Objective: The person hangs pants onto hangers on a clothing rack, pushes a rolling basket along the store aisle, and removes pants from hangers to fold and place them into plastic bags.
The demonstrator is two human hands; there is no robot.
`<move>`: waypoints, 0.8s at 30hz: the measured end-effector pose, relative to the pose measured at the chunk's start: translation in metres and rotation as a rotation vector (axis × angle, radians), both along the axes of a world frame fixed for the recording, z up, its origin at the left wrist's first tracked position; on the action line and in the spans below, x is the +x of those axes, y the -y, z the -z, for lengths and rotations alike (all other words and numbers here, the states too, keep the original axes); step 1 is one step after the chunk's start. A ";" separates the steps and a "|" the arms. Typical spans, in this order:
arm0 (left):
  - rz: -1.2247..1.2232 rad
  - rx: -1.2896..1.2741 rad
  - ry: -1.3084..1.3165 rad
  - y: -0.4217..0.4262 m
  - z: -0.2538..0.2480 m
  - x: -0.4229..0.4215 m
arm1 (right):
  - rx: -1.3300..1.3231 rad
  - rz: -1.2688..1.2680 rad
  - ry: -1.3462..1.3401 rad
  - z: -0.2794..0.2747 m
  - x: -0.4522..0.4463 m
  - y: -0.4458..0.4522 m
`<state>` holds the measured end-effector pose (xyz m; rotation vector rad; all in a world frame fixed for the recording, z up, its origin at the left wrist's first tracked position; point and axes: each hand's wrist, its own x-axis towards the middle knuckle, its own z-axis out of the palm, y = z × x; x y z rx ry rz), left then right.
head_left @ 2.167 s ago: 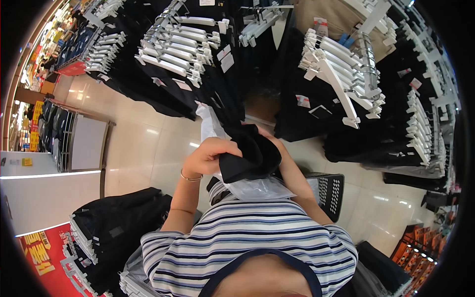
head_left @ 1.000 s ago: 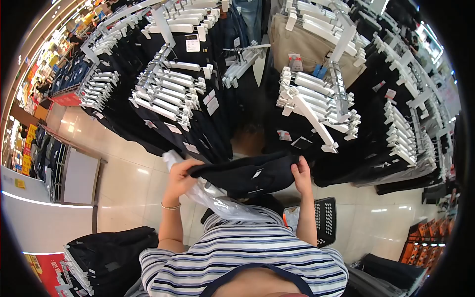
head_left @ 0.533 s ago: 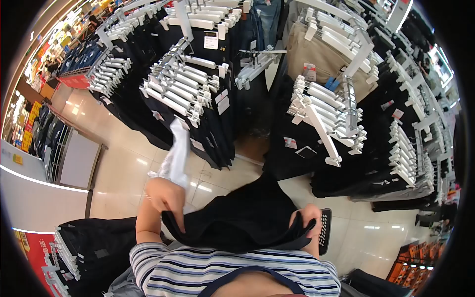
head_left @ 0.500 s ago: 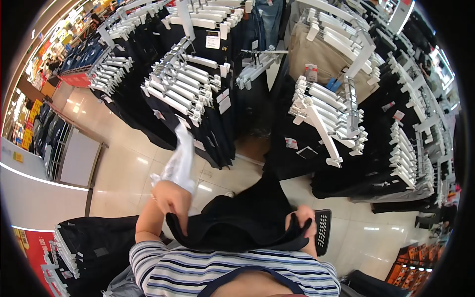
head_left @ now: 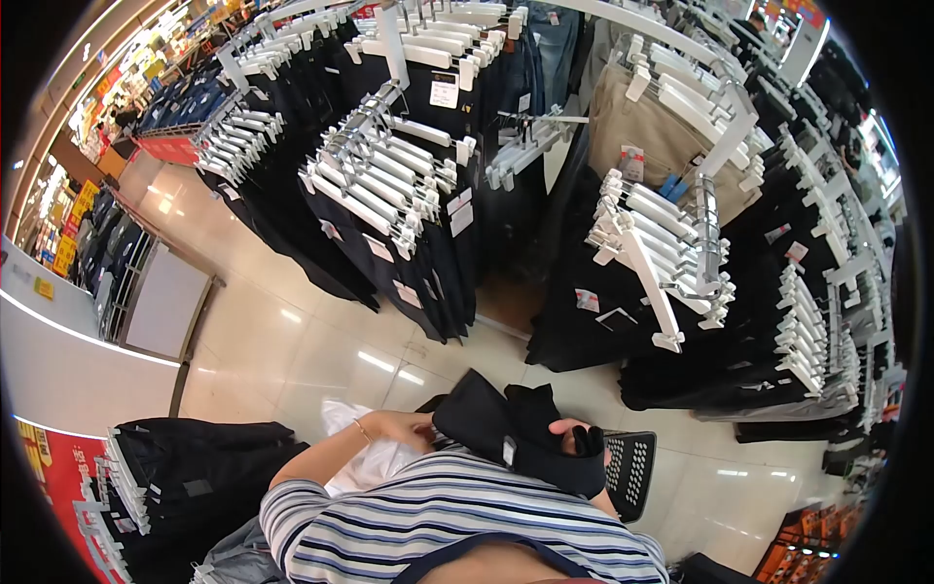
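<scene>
A pair of black trousers [head_left: 520, 433], bunched and folded over, is held against the front of my striped shirt. A small pale label [head_left: 508, 451] shows on the cloth. My right hand [head_left: 567, 434] grips its right end, fingers partly wrapped in the fabric. At the left edge of the cloth, my left hand [head_left: 407, 428] is closed, its fingertips partly hidden behind the trousers. A white plastic bag [head_left: 365, 465] hangs beneath my left hand and wrist.
Ahead stand racks of dark trousers [head_left: 428, 282] on white clip hangers [head_left: 375, 185]. Another rack holds black and beige trousers [head_left: 623, 112] to the right. A black perforated object [head_left: 632, 472] is beside my right hand. More dark trousers [head_left: 199, 467] hang at lower left.
The trousers have gone from spread wide between both hands to folded and bunched. My left hand has moved right, toward my right hand, and the white bag has dropped lower.
</scene>
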<state>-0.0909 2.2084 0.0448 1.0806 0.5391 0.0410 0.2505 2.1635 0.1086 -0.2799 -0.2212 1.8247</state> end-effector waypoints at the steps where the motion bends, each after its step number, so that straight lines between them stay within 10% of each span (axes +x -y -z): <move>1: -0.075 -0.070 0.008 0.000 0.001 0.010 | -0.011 0.008 0.000 0.002 -0.001 0.000; 9: 0.100 0.444 0.179 -0.021 0.075 0.036 | -0.107 0.147 0.030 0.015 -0.002 -0.001; 16: -0.276 0.671 0.162 -0.027 0.037 0.063 | -0.260 0.384 0.063 0.041 0.002 -0.010; 19: -0.064 0.462 -0.475 -0.043 0.022 0.059 | -0.362 0.543 0.082 0.061 0.007 -0.030; 24: -0.390 0.027 -0.282 -0.054 -0.016 0.054 | -0.325 0.344 -0.119 0.082 0.013 -0.031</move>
